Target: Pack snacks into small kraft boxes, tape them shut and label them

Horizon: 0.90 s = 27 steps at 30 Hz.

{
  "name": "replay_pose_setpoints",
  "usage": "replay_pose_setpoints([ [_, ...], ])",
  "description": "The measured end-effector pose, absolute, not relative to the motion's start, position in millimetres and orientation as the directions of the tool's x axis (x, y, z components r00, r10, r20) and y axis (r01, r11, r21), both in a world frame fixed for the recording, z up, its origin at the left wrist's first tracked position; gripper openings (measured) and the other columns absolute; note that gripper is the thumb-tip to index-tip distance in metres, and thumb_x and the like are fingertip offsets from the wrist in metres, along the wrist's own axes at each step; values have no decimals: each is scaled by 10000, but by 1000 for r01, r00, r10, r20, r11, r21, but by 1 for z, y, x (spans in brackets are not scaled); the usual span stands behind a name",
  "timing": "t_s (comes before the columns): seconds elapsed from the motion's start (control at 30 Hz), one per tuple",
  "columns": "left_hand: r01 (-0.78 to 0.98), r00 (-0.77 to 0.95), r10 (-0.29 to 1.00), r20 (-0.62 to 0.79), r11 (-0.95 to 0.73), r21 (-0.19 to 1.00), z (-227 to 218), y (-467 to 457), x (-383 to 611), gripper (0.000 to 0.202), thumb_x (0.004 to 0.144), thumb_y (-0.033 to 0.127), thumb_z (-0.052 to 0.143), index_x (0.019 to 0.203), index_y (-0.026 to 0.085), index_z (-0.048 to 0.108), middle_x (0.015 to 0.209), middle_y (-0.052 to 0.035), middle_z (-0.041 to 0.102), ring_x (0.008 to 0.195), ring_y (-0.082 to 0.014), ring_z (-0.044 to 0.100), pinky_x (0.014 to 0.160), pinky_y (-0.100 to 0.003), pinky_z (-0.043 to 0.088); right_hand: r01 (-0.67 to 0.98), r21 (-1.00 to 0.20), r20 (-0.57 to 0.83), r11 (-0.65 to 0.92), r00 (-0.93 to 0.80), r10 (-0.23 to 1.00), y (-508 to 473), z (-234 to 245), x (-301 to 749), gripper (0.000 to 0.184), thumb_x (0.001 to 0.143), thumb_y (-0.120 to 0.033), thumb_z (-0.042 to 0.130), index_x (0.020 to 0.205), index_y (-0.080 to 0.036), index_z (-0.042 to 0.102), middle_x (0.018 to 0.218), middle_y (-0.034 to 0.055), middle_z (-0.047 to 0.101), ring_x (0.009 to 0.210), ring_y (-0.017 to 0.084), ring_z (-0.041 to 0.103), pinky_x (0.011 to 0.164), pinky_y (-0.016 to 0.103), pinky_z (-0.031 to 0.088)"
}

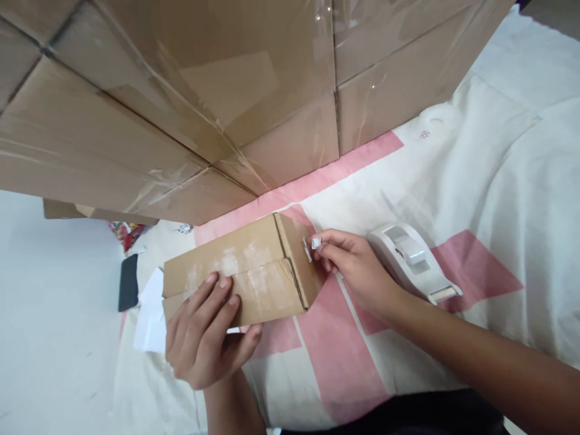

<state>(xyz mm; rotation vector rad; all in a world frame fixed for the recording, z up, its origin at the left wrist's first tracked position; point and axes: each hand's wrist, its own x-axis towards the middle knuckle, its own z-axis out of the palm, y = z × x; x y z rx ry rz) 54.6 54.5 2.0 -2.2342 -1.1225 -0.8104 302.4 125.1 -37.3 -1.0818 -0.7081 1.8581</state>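
Observation:
A small closed cardboard box (pixel 254 248) lies on the cloth in front of me, with whitish scuffs and a taped seam on its top. My left hand (pixel 203 338) grips its near left part, fingers on the top and thumb along the near side. At the box's right end, my right hand (pixel 348 263) is closed in a pinch on a small white piece with a dark outline (pixel 316 243); I cannot make out what it is. A thin pale strip (pixel 307 249) shows on that end face, just left of my fingertips. Beside my right wrist sits a white tape dispenser (pixel 414 260).
Large cardboard cartons (pixel 281 133) under clear plastic wrap stand like a wall at the back. Along the left lie a dark flat object (pixel 128 282), white paper (pixel 151 314) and a red packet (pixel 125 234). A white roll (pixel 437 118) rests at the back right on the pink-and-white cloth (pixel 344 356).

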Motion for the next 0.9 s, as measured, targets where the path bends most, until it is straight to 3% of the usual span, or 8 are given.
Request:
replay_pose_setpoints([
  [0.2,826,489,532,691,-537,-171,4,54,54,384,718,279,757,1075,160,683,1058,-166,785,1009,-380,760,755,-431,620,-379,-800,-380,-465,-280,882,124,-37,304,97,826,-288,642,828,-204,692,682,-37,573,597,105,440,597,283,314],
  [0.33,826,486,535,691,-540,-163,2,55,53,374,724,296,759,1070,177,680,1087,-153,783,1012,-376,760,744,-420,618,-363,-831,-352,-422,-246,903,124,-36,305,313,897,-425,647,691,-191,622,632,-41,493,597,102,410,590,287,290],
  [0.43,828,472,521,711,-539,-154,1,55,54,348,746,296,748,1062,165,686,1094,-153,782,1021,-370,759,771,-424,618,-388,-815,-368,-430,-228,902,125,-37,305,381,903,-458,628,642,-184,587,664,-25,525,567,92,406,554,293,256],
  [0.7,819,483,522,703,-554,-151,3,56,55,346,742,265,743,1068,161,689,1111,-161,776,1019,-373,759,757,-443,630,-479,-743,-385,-467,-265,884,124,-42,302,160,835,-289,625,716,-188,661,714,-15,594,587,96,451,563,279,288],
  [0.8,816,482,511,712,-559,-151,3,57,56,342,735,253,744,1053,141,689,1091,-170,776,1011,-371,759,746,-437,628,-510,-722,-391,-468,-258,884,124,-44,302,208,877,-369,631,793,-197,711,727,-11,608,591,98,453,558,279,283],
  [0.9,816,476,496,727,-557,-154,2,58,56,340,737,258,737,1052,141,685,1078,-168,776,1008,-369,759,731,-432,630,-514,-728,-382,-453,-245,891,124,-43,304,238,865,-367,643,721,-186,699,688,-9,603,575,93,437,549,279,271],
])
